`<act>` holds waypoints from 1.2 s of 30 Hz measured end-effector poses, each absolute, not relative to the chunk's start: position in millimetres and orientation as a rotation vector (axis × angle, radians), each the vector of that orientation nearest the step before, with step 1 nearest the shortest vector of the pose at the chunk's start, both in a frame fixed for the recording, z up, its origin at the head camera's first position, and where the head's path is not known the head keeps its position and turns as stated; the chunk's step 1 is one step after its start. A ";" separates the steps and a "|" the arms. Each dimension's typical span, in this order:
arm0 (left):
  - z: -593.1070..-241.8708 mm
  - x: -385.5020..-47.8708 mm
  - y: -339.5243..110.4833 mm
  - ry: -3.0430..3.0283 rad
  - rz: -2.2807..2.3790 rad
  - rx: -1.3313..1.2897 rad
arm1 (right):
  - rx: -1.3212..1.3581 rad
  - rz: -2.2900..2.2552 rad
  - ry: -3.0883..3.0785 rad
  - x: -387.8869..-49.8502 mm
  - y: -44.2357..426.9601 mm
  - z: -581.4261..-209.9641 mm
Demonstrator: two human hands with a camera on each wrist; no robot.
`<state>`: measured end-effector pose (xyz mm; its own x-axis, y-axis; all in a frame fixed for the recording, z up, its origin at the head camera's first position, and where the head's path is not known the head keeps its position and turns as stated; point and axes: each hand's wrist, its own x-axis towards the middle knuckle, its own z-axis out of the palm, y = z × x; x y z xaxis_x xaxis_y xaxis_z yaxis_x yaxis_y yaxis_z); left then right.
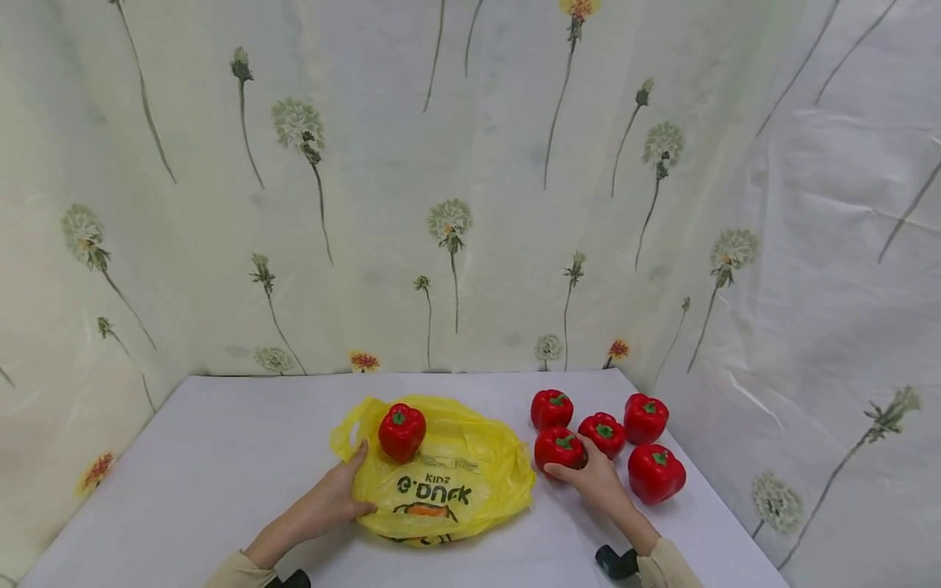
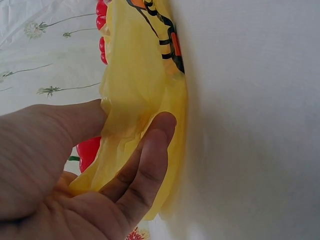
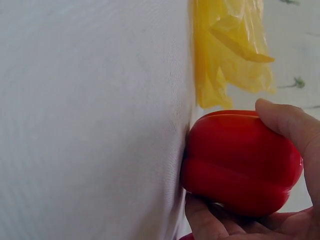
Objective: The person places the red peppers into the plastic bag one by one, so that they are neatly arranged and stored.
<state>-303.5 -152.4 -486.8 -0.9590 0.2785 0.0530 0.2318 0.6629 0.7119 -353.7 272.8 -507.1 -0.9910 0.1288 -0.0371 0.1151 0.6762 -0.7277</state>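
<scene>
A yellow plastic bag (image 1: 478, 465) with dark printing lies on the table, its mouth towards the far side. One red bell pepper (image 1: 402, 433) with a green stem rests at the bag's upper left. My left hand (image 1: 334, 494) holds the bag's left edge, with the film between thumb and fingers in the left wrist view. To the right of the bag, my right hand (image 1: 599, 482) grips another red bell pepper (image 3: 242, 160), thumb on one side and fingers on the other. That pepper sits at the table surface, apart from the bag.
Around the gripped pepper stand several more red bell peppers: one behind it (image 1: 551, 408), one at its right (image 1: 603, 434), and others near the table's right edge. A flower-printed cloth (image 1: 382, 245) hangs behind the white table (image 1: 220, 441).
</scene>
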 end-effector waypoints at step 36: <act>-488.0 -306.0 -153.2 2.820 1.168 0.387 | -0.200 1.208 -2.879 -352.6 273.8 -489.4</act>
